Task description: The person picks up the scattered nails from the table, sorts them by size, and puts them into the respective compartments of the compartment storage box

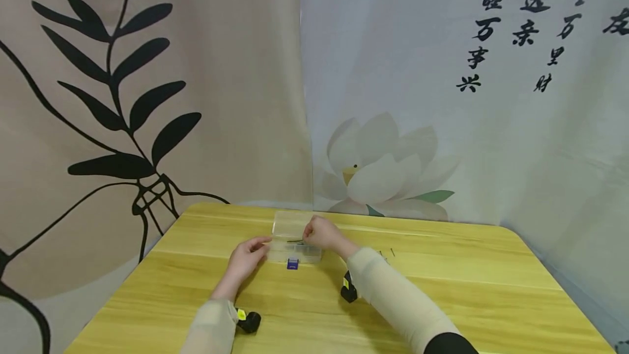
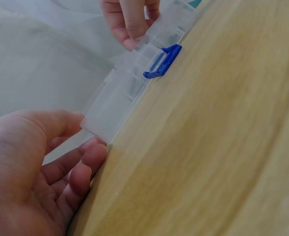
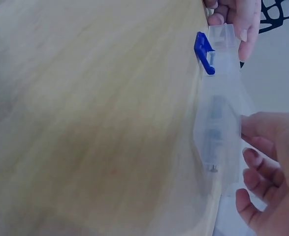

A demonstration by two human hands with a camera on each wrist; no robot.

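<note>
A clear plastic compartment box (image 1: 308,254) stands on the table with its lid (image 1: 292,224) raised at the back. A blue latch (image 2: 165,61) sits on its front side. My left hand (image 1: 245,258) holds the box's left end, thumb at the upper corner and fingers lower down. Bent over the box's right part is my right hand (image 1: 321,232), its fingertips inside or behind the rim. A thin dark piece (image 1: 295,241) lies beside those fingertips; whether they pinch it is hidden. Through the wall in the right wrist view shows a small metal screw or nail head (image 3: 213,168).
A few thin dark pieces, like screws or nails (image 1: 392,252), lie on the wooden table (image 1: 295,310) right of the box, near my right forearm. Behind the table hangs a printed cloth (image 1: 236,97). Black wrist cameras (image 1: 349,288) hang under both wrists.
</note>
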